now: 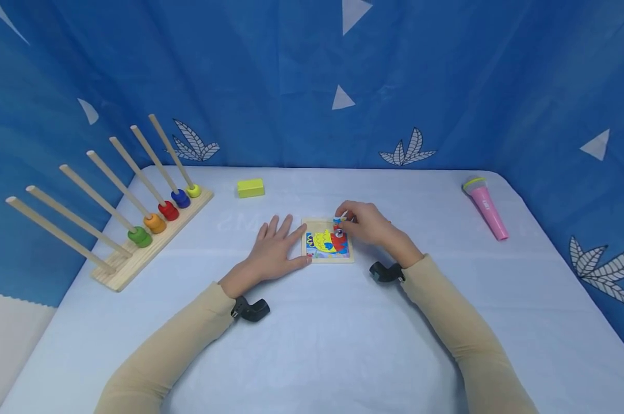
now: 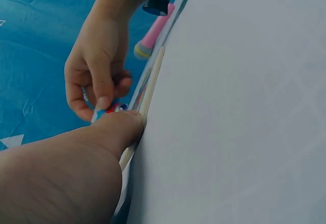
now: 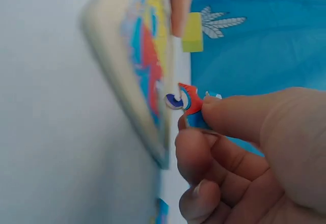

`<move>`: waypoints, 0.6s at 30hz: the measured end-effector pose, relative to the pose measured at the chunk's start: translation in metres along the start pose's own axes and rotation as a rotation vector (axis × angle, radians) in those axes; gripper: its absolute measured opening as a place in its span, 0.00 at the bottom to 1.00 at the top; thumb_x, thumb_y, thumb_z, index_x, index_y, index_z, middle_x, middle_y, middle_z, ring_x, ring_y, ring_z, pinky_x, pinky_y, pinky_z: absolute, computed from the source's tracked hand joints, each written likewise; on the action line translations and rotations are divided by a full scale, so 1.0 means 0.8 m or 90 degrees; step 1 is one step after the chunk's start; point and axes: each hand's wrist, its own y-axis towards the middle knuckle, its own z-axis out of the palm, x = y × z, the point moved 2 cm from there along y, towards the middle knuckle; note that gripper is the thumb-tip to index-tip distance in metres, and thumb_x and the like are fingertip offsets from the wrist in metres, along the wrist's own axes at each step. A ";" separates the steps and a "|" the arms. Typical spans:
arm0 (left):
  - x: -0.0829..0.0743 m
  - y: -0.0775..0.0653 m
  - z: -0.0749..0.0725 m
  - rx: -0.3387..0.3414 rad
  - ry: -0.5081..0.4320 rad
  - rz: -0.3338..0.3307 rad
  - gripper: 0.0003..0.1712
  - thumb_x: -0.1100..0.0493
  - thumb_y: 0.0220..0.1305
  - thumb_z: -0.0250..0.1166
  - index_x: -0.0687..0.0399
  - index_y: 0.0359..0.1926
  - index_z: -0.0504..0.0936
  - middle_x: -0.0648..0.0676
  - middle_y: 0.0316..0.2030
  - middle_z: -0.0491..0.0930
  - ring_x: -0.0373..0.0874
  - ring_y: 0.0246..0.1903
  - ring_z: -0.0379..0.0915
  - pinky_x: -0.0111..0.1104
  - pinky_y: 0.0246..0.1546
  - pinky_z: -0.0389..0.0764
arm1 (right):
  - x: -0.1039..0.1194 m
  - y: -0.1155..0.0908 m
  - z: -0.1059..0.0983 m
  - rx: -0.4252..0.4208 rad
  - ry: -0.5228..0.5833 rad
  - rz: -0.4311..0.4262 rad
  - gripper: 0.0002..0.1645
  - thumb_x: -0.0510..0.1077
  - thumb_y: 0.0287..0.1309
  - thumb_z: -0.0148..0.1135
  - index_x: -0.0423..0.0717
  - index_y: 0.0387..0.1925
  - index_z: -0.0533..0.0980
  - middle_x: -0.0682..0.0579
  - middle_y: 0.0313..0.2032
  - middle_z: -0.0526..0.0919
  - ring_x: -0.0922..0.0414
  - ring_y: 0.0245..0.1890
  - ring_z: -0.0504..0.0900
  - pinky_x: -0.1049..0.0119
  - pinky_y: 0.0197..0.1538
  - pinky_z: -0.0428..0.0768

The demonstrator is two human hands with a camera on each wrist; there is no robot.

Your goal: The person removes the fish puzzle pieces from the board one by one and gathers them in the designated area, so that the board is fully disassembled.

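A small square jigsaw puzzle (image 1: 326, 244) in a pale wooden tray (image 1: 328, 260) lies on the table, showing a yellow and red cartoon animal. The right hand (image 1: 366, 223) pinches a puzzle piece (image 3: 191, 102) between thumb and fingers over the tray's upper right part; the piece is red and blue with part of an eye. The tray's upper part shows bare wood. At the tray's left side rests the left hand (image 1: 272, 253), fingers spread, with its thumb touching the frame's edge. In the left wrist view that thumb (image 2: 119, 130) partly hides the puzzle.
On the left stands a wooden peg rack (image 1: 156, 238) with tall pegs and coloured rings. A yellow-green block (image 1: 251, 188) lies behind the left hand. A pink toy microphone (image 1: 487, 210) lies at the far right. A blue curtain (image 1: 312, 86) hangs behind the table.
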 end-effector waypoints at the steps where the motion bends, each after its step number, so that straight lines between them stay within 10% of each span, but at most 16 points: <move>1: 0.000 0.000 0.000 0.000 -0.001 0.001 0.49 0.31 0.67 0.57 0.44 0.81 0.54 0.62 0.82 0.42 0.68 0.81 0.29 0.65 0.77 0.38 | -0.002 -0.001 -0.004 -0.008 0.011 -0.001 0.15 0.41 0.68 0.63 0.47 0.54 0.78 0.46 0.40 0.82 0.52 0.37 0.78 0.67 0.40 0.80; 18: 0.000 -0.002 0.001 -0.005 -0.015 0.004 0.49 0.32 0.66 0.58 0.45 0.81 0.55 0.62 0.82 0.41 0.67 0.81 0.28 0.64 0.77 0.37 | -0.100 -0.055 -0.090 -0.086 0.021 0.109 0.17 0.40 0.71 0.57 0.39 0.57 0.77 0.39 0.40 0.84 0.51 0.33 0.80 0.67 0.37 0.79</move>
